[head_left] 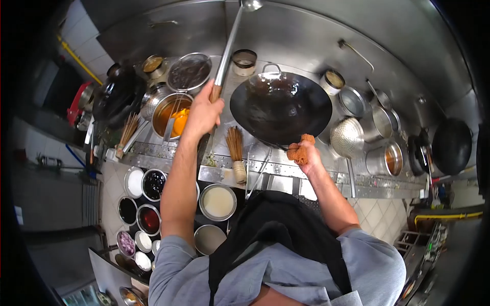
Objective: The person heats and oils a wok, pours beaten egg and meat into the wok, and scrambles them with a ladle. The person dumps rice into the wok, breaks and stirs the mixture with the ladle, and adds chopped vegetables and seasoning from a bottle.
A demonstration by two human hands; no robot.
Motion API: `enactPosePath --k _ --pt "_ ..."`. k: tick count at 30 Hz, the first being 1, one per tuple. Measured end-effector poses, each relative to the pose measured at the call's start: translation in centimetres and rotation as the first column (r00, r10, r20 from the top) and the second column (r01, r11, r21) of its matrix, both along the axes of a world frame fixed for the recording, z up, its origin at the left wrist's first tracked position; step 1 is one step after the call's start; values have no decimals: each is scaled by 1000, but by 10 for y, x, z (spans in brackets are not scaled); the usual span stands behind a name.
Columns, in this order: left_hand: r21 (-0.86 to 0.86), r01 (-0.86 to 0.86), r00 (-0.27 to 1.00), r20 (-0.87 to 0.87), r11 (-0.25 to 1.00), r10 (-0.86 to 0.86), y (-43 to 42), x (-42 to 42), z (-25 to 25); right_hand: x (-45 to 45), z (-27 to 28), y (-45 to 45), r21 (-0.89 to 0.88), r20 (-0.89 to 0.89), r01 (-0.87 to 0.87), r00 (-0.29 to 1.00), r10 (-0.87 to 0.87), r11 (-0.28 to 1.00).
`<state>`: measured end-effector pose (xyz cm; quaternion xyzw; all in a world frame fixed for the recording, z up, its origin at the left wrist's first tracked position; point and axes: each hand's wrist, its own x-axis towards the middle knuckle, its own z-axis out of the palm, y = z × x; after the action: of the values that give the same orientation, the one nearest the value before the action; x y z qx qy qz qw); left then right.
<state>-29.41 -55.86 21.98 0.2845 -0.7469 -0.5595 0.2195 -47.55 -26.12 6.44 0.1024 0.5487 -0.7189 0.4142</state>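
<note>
My left hand [203,115] is closed around the wooden grip of a long-handled ladle [230,46]. The ladle points up and away, its bowl raised at the top of the view. A black wok [280,109] sits on the stove in front of me, with dark, shiny insides and a loop handle at its far rim. At the near rim, my right hand [310,158] is wrapped around an orange cloth [297,152] pressed against the wok's edge. The cloth hides whatever handle is under it. A bamboo brush [236,153] lies between my arms, left of the wok.
Left of the wok stand a pot of orange-brown liquid [166,115] and a round strainer [190,71]. A perforated skimmer [347,137] and metal pots [380,122] are to the right. Several seasoning bowls, including a cream-coloured one [218,202], sit low at the left.
</note>
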Motion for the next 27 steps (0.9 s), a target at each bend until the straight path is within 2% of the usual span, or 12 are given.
enactPosePath --k 2,5,6,10,14,17,18,20,21,24,26,27 --pt "120 90 993 -87 989 -79 35 -11 -9 2 -7 19 7 22 59 998 -59 998" --pt "203 207 978 -34 957 -205 92 -26 -22 -1 -33 39 2 71 69 995 -69 998" --pt "242 231 972 -23 942 -233 118 -32 -16 -1 -36 41 -31 111 119 987 -115 992" --pt "343 393 914 -44 853 -404 207 -70 -19 -10 -56 37 -135 185 101 980 -76 986" --pt "427 554 804 -52 714 -593 293 -128 -24 -28 -138 30 -237 -251 -166 962 105 957" --pt "495 633 699 -35 595 -715 354 -179 -39 -46 -157 22 -6 -404 -229 891 207 973" --pt "497 648 671 -14 577 -741 376 -196 -40 -53 -155 26 71 -441 -246 861 252 967" --pt "498 677 613 28 542 -790 418 -230 -45 -63 -148 49 52 -519 -338 795 315 940" --pt "497 674 595 73 546 -801 438 -245 -49 -67 -120 81 -61 -562 -455 752 346 889" --pt "471 698 520 184 539 -834 485 -286 -66 -82 -119 151 -179 -563 -569 728 390 803" --pt "447 706 484 263 550 -835 509 -307 -67 -86 -178 189 -153 -543 -466 777 320 872" --pt "442 708 472 285 551 -834 520 -315 -73 -88 -182 214 -122 -520 -411 802 294 904"
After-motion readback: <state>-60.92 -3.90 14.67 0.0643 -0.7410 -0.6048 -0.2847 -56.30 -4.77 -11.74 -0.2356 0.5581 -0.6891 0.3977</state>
